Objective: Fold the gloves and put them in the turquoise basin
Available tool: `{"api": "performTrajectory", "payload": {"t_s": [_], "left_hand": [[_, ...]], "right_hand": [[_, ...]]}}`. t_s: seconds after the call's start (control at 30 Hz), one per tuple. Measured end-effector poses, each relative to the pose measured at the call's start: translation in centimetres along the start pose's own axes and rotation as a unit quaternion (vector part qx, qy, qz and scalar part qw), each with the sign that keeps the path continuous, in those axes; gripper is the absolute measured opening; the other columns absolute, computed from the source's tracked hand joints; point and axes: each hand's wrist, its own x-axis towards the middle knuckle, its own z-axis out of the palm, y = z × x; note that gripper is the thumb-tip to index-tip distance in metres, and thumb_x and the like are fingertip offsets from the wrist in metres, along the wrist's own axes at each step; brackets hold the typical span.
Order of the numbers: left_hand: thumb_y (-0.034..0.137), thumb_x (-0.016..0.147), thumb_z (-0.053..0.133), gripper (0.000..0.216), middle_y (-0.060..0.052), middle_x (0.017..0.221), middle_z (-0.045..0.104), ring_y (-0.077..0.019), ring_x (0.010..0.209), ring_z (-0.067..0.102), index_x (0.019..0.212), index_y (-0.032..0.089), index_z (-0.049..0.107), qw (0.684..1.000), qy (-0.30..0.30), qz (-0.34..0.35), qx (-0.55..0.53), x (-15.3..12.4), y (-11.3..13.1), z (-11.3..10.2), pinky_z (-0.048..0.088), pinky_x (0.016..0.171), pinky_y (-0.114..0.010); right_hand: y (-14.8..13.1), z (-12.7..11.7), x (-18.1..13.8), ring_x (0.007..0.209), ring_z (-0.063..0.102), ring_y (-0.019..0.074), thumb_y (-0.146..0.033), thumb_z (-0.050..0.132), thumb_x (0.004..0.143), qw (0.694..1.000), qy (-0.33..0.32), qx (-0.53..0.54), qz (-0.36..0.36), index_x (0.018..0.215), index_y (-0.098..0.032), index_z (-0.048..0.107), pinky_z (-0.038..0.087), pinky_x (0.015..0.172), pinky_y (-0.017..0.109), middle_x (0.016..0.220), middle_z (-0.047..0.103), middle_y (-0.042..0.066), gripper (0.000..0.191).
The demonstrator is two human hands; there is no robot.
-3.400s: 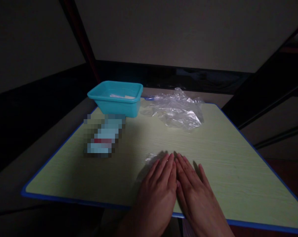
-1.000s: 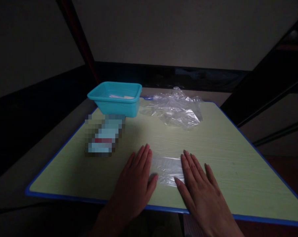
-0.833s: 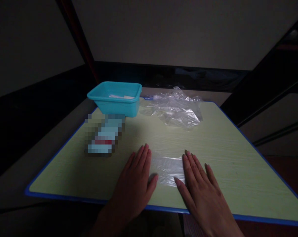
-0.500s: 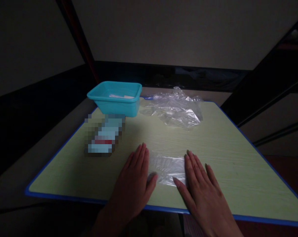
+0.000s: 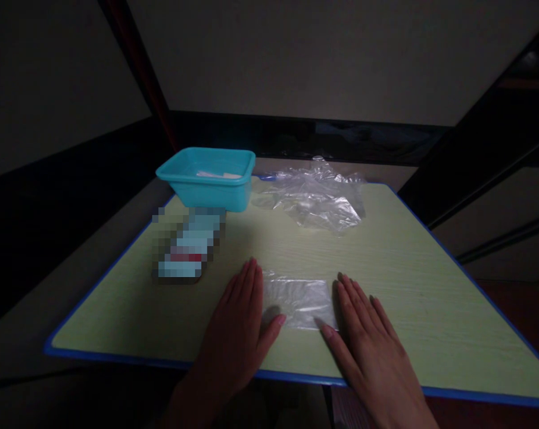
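A clear plastic bag (image 5: 298, 302), flattened into a rough rectangle, lies on the table between my hands. My left hand (image 5: 237, 316) rests along its left edge, fingers stretched forward and the thumb over the near left part. On the other side, my right hand (image 5: 370, 339) lies with its fingers extended just beyond the right edge and its thumb tip by the near right corner. Neither hand grips anything. Farther back, a crumpled heap of clear plastic (image 5: 323, 196) sits on the table.
The pale table (image 5: 421, 298) has a blue rim. A turquoise basin (image 5: 215, 193) with some pale items inside stands at the back left. In front of it lies a blurred-out flat object (image 5: 191, 241). A wall panel (image 5: 296, 65) rises behind the table.
The flattened bag has shifted slightly left and away from me. My left hand has moved a little left, and a gap now shows between the right fingers and the bag.
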Motion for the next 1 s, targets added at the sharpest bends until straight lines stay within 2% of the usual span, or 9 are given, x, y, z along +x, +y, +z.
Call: {"api": "performTrajectory", "payload": {"t_s": [0.2, 0.33, 0.53, 0.77, 0.9, 1.0], "left_hand": [[0.043, 0.093, 0.03, 0.061, -0.026, 0.142, 0.033, -0.0307, 0.133, 0.028, 0.139, 0.005, 0.017, 1.0, 0.002, 0.005, 0.002, 0.0, 0.0, 0.0, 0.037, 0.102, -0.047], [0.042, 0.093, 0.032, 0.061, -0.025, 0.143, 0.031, -0.0304, 0.134, 0.027, 0.139, 0.004, 0.018, 1.0, -0.001, 0.008, -0.005, -0.1, 0.0, -0.1, 0.036, 0.102, -0.047], [0.042, 0.094, 0.029, 0.059, -0.025, 0.143, 0.031, -0.0309, 0.134, 0.026, 0.139, 0.005, 0.017, 1.0, -0.007, 0.015, 0.006, 0.0, 0.1, -0.2, 0.036, 0.102, -0.049], [0.04, 0.094, 0.032, 0.057, -0.024, 0.143, 0.032, -0.0305, 0.134, 0.028, 0.138, 0.004, 0.023, 1.0, 0.007, 0.022, 0.01, 0.0, -0.1, 0.0, 0.035, 0.103, -0.047], [0.031, 0.095, 0.03, 0.052, -0.021, 0.146, 0.028, -0.0273, 0.136, 0.022, 0.138, 0.004, 0.023, 0.999, 0.023, 0.031, 0.004, 0.3, 1.6, -0.5, 0.034, 0.104, -0.046], [0.03, 0.095, 0.03, 0.049, -0.016, 0.146, 0.031, -0.024, 0.135, 0.026, 0.137, 0.004, 0.029, 0.996, -0.005, 0.091, -0.014, 0.8, 4.2, -1.0, 0.038, 0.103, -0.039]], "right_hand": [[0.5, -0.5, -0.4, 0.13, 0.036, 0.0263, -0.045, 0.036, 0.092, 0.999, 0.016, 0.043, -0.022, 0.142, -0.01, 0.028, 0.04, 0.1, 0.048, 0.143, 0.036, 0.014, 0.061], [1.0, -0.8, -1.2, 0.131, 0.035, 0.0237, -0.037, 0.039, 0.093, 0.996, 0.015, 0.045, -0.081, 0.142, -0.016, 0.027, 0.044, 0.098, 0.043, 0.146, 0.033, 0.009, 0.055], [1.7, -1.2, -2.9, 0.132, 0.033, 0.0257, -0.038, 0.042, 0.091, 0.992, -0.002, 0.019, -0.127, 0.139, -0.019, 0.035, 0.044, 0.097, 0.043, 0.147, 0.03, 0.009, 0.052], [1.9, -1.4, -3.1, 0.128, 0.038, 0.0278, -0.04, 0.043, 0.091, 0.988, 0.001, -0.01, -0.152, 0.134, -0.017, 0.044, 0.048, 0.093, 0.044, 0.143, 0.037, 0.013, 0.049], [2.0, -1.2, -3.1, 0.127, 0.04, 0.0294, -0.037, 0.045, 0.09, 0.986, 0.01, -0.011, -0.169, 0.134, -0.015, 0.043, 0.049, 0.091, 0.044, 0.142, 0.037, 0.014, 0.049], [2.2, -1.1, -3.1, 0.125, 0.042, 0.0304, -0.038, 0.045, 0.09, 0.984, 0.02, -0.009, -0.175, 0.135, -0.014, 0.043, 0.05, 0.089, 0.045, 0.142, 0.038, 0.015, 0.051]]}}
